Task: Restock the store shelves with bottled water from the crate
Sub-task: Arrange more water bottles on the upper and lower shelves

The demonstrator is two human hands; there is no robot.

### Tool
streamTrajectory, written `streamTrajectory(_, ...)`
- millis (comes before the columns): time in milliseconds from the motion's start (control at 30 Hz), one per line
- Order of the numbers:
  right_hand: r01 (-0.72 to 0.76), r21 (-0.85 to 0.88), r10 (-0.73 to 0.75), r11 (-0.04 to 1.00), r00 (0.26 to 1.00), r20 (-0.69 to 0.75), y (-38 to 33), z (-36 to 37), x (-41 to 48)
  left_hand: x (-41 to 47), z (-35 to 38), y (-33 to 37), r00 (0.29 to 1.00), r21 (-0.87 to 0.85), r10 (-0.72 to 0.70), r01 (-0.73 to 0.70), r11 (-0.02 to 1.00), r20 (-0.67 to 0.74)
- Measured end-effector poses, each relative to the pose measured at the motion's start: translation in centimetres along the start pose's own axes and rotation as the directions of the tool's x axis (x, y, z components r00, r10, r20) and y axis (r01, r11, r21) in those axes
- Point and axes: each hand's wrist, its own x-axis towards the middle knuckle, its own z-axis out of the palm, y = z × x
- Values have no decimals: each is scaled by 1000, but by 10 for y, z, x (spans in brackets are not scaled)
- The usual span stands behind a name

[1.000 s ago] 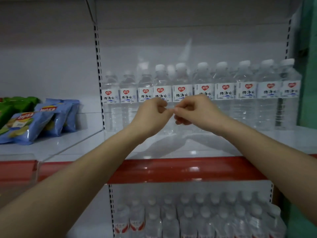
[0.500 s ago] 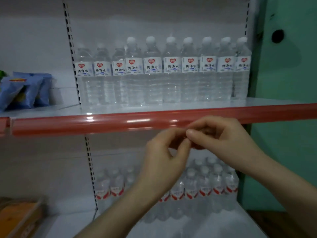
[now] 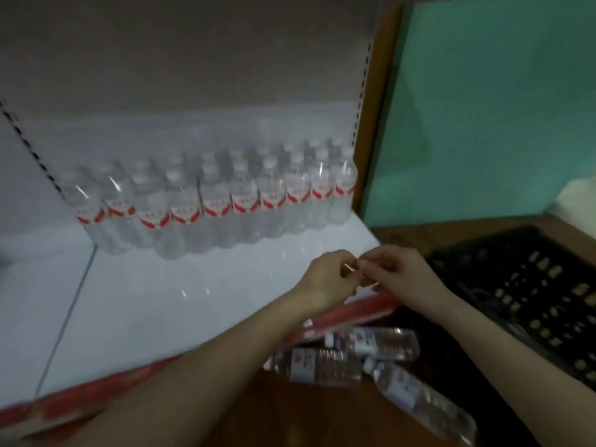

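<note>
Small water bottles with red labels (image 3: 216, 204) stand in rows at the back of a low white shelf (image 3: 161, 301). Three more bottles lie on their sides on the floor below the shelf's red front edge (image 3: 364, 309): one (image 3: 377, 343), another (image 3: 319, 366) and a third (image 3: 419, 401). A black plastic crate (image 3: 532, 285) sits at the right. My left hand (image 3: 325, 279) and my right hand (image 3: 396, 275) hover over the shelf's front right corner, fingers curled, fingertips meeting. A tiny pale sliver shows between them, too blurred to identify. Neither hand holds a bottle.
A green wall (image 3: 500, 108) rises to the right of the brown shelf upright (image 3: 380, 108). The floor is dark brown wood. The front half of the white shelf is bare. The whole view is motion-blurred.
My view has swung down and right from the upper shelf to the lower shelf, floor and crate. My hands stayed together, fingertips touching, and dropped with it.
</note>
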Motion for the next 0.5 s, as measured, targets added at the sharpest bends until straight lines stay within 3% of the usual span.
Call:
streamTrajectory(167, -187, -172, 191, 967, 982, 9, 102, 9, -44, -11, 89, -64, 974, -55, -202, 209, 976, 102)
streamTrajectory(300, -386, -262, 413, 885, 909, 58, 160, 10, -74, -28, 138, -104, 890, -232, -413, 450, 862, 191)
streamTrajectory(433, -459, -298, 511, 837, 851, 123, 199, 14, -87, -36, 171, -117, 815, -310, -488, 574, 758, 313)
streamTrajectory(500, -517, -358, 595, 778, 788, 156, 217, 18, -89, -37, 186, -124, 782, -287, -516, 614, 735, 350)
